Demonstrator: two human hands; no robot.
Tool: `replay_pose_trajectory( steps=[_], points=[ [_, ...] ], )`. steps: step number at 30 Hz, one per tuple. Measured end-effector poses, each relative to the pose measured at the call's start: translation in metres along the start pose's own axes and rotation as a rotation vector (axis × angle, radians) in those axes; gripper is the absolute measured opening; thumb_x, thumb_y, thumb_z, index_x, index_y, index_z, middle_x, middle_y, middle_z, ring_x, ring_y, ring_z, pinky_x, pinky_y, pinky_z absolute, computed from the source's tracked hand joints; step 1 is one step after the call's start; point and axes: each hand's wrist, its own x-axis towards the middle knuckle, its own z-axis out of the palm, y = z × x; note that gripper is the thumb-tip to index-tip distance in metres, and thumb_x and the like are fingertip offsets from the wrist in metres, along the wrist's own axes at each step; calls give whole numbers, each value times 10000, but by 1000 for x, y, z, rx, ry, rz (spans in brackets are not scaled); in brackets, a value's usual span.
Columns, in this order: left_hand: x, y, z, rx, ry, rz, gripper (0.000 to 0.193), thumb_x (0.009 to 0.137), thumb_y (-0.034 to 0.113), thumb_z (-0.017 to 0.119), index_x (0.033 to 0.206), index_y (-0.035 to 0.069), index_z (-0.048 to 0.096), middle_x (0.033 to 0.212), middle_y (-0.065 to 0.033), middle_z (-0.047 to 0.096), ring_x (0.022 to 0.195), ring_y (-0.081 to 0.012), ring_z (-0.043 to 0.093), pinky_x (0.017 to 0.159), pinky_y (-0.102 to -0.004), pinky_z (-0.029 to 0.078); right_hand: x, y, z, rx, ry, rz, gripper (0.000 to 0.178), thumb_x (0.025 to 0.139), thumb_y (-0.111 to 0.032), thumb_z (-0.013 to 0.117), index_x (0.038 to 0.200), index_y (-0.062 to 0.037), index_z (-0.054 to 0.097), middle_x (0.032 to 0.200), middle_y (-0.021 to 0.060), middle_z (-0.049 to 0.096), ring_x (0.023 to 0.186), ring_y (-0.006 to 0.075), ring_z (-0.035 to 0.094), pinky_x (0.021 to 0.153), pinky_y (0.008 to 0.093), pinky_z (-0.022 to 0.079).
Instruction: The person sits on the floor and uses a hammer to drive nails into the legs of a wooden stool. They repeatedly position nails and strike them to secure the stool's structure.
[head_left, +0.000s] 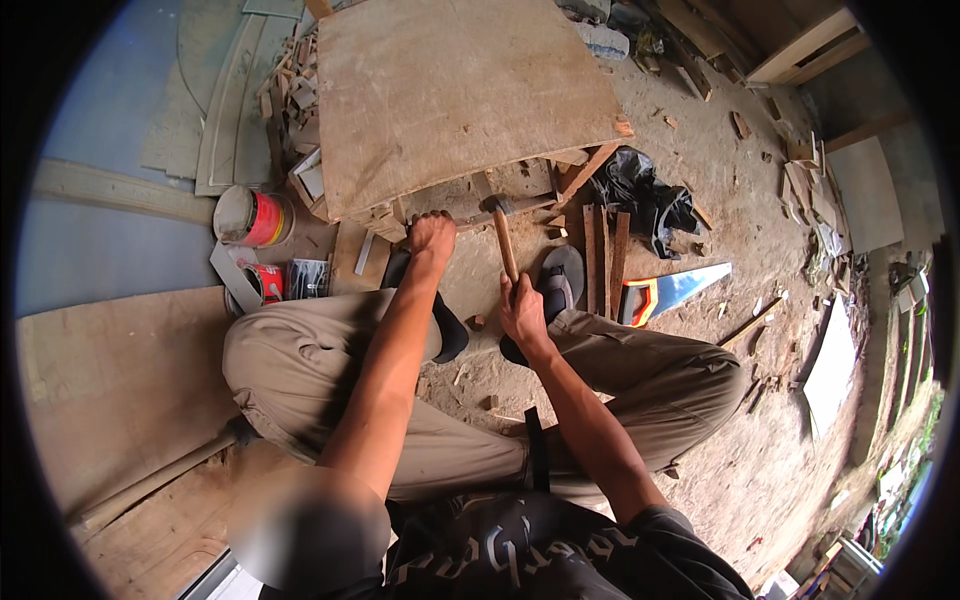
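My right hand [525,312] is closed around the wooden handle of a hammer [507,242]. The hammer's dark metal head lies over a thin wooden strip [474,220] that runs below the front edge of a plywood-topped table [460,95]. At the strip's left end, my left hand [433,236] is closed on it, knuckles up; the fingertips are hidden. Both forearms reach forward between my bent knees. My feet, in dark sandals [563,277], stand on either side of the hands.
A handsaw [680,292] lies to the right, beside narrow wooden boards [606,260] and a black plastic bag [645,200]. Paint cans [250,217] stand at the left near a heap of wood offcuts [293,85]. Wood scraps and shavings litter the dirt floor [690,365].
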Motion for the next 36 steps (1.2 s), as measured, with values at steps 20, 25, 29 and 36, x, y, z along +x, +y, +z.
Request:
replay_pose_trajectory(
  steps=[20, 25, 29, 36],
  points=[
    [2, 2, 2, -3, 3, -29, 162, 887, 125, 610, 968, 93, 746, 969, -93, 731, 920, -234, 710, 819, -389, 517, -2, 2, 4, -15, -33, -81, 270, 1013, -211, 537, 929, 21, 428, 682, 315, 569, 678, 528, 584, 517, 530, 429],
    [1, 1, 2, -23, -69, -29, 148, 879, 116, 612, 948, 89, 741, 979, -103, 730, 926, -234, 708, 830, -397, 511, -4, -14, 0, 37, -94, -68, 298, 1018, -236, 518, 916, 27, 425, 667, 317, 607, 659, 490, 644, 514, 505, 496],
    [2, 1, 3, -33, -4, -20, 150, 871, 117, 622, 955, 76, 738, 978, -107, 731, 931, -232, 709, 836, -392, 516, -4, -27, -8, 33, -115, 17, 310, 1027, -253, 508, 926, 25, 414, 666, 312, 613, 626, 423, 684, 505, 485, 515],
    [2, 1, 3, -69, -131, -29, 165, 873, 116, 617, 976, 70, 738, 993, -105, 731, 933, -240, 709, 872, -391, 517, -1, -19, -2, 111, -29, -38, 270, 1008, -199, 554, 892, 10, 428, 652, 308, 549, 647, 530, 570, 479, 494, 411]
  ],
)
